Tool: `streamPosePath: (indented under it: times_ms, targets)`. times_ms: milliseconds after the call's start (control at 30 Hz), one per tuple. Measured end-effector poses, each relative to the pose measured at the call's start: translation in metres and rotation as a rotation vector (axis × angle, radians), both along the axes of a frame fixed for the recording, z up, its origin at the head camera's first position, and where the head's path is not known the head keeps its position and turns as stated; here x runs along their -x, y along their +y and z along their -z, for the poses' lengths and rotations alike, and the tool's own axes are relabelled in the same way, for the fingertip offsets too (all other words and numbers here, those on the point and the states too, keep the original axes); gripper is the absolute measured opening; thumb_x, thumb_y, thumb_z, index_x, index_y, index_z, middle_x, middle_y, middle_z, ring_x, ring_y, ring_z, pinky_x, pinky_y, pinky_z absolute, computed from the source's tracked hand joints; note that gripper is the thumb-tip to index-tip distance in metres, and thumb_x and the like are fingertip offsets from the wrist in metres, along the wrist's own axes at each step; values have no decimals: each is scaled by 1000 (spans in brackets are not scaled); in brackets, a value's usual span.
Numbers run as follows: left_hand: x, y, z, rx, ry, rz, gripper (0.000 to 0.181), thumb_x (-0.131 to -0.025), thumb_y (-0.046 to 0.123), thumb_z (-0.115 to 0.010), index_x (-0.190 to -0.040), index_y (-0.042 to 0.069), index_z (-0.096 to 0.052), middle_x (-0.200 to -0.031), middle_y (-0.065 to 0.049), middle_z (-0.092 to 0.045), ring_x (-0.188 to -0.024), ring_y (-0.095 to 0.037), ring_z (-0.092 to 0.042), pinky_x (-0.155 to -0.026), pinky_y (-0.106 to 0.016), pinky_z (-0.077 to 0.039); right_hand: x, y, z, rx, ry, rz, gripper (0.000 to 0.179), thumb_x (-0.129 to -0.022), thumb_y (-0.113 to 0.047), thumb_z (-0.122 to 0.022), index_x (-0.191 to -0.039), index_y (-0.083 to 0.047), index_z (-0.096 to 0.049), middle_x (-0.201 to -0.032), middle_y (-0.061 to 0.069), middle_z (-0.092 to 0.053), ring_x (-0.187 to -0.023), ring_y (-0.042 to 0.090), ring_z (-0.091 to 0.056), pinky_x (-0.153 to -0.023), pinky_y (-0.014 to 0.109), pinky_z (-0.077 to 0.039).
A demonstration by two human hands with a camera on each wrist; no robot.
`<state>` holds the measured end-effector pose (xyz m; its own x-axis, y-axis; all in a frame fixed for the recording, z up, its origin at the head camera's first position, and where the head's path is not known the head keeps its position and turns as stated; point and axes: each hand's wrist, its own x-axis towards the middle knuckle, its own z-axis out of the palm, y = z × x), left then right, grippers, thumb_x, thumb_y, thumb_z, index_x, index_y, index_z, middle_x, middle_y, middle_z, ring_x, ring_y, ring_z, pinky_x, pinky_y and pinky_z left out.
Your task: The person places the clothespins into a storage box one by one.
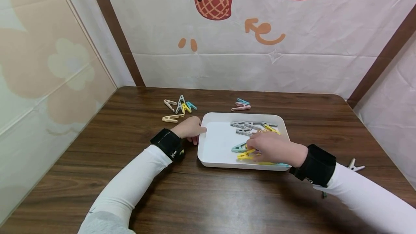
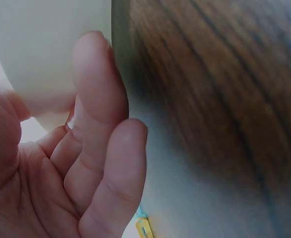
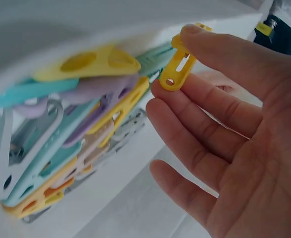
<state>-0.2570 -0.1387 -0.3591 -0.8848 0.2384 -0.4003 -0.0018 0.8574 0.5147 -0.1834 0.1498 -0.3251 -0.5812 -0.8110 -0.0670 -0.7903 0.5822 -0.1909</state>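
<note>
A white tray (image 1: 218, 143) lies on the table with several clothespins in its right part. My left hand (image 1: 190, 128) holds the tray's left rim, thumb over the edge and fingers on the outside. Low over the tray's front right, my right hand (image 1: 274, 148) pinches a yellow clothespin (image 3: 179, 69) between thumb and fingers. Beside it in the right wrist view lies a row of mixed clothespins (image 3: 71, 134), teal, purple, yellow and grey; from the head, that hand covers most of them. Grey clothespins (image 1: 243, 131) lie near the tray's back right.
A loose group of clothespins (image 1: 181, 105) sits on the table behind the left hand. Pink and blue clothespins (image 1: 242, 105) are behind the tray. A pale clothespin (image 1: 355, 166) lies at the right, past the forearm. Printed cloth (image 1: 208, 68) hangs along the back and sides.
</note>
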Motion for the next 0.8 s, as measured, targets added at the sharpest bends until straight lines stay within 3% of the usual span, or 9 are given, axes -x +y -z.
streamPosePath:
  times_ms: [300,600,800]
  targets:
    - [-3,1,-1,-1,2,4,25,-98,20,-53,-83,2,-61,-59,-7,-65,-49,-15,-62,-48,-26,-48,-1,-8,11,-57,38,-22,16,-80,-16,-80,-82,-13,-64,-74,-8,-54,-72,13,-45,-67,29,-41]
    - [-3,0,-1,-5,6,0,24,-98,20,-53,-84,2,-62,-58,-7,-65,-48,-14,-62,-48,-25,-48,-1,-8,11,-63,62,12,29,-80,-20,-81,-67,-14,-55,-66,-8,-43,-65,12,-41,-58,26,-34]
    - [-2,1,-2,-6,8,1,24,-98,20,-53,-85,2,-61,-59,-7,-65,-48,-14,-62,-49,-26,-48,-3,-8,11,-56,80,22,31,-80,-21,-81,-66,-14,-53,-65,-7,-41,-61,12,-37,-55,25,-31]
